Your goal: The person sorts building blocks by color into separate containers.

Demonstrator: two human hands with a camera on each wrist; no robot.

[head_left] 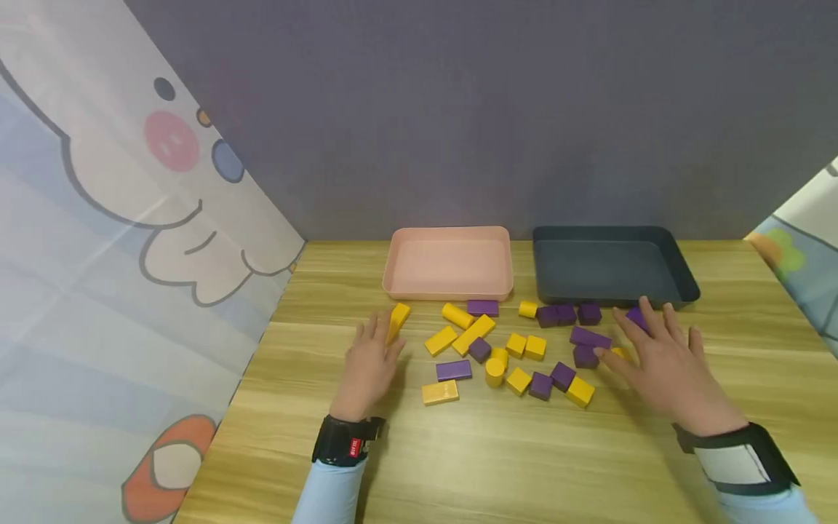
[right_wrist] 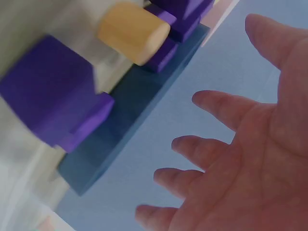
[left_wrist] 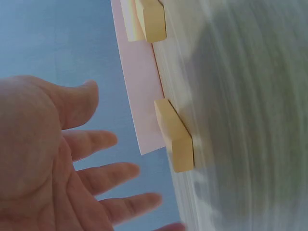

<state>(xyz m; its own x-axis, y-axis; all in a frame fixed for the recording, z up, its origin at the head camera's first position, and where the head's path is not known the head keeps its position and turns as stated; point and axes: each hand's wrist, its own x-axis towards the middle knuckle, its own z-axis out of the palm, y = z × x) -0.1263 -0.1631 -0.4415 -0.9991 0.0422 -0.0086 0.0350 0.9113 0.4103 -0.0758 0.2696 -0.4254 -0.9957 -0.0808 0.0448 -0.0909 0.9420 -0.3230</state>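
Observation:
My left hand (head_left: pixel 368 367) hovers over the left of the table, fingers loosely extended, next to a long yellow block (head_left: pixel 398 321). The left wrist view shows its palm (left_wrist: pixel 33 159) apart from a yellow block (left_wrist: pixel 175 137). At the right, my right hand (head_left: pixel 674 371) has its fingers spread above purple blocks (head_left: pixel 591 338) and a partly hidden yellow piece (head_left: pixel 620 354). In the right wrist view nothing touches its fingers; a purple block (right_wrist: pixel 53 91) and a yellow cylinder (right_wrist: pixel 130 31) are close by.
A pink tray (head_left: pixel 448 294) and a dark tray (head_left: pixel 615 299) stand side by side at the table's back edge. Between the hands lie several mixed yellow blocks (head_left: pixel 441 393) and purple blocks (head_left: pixel 454 370). A grey wall (head_left: pixel 471 116) rises behind.

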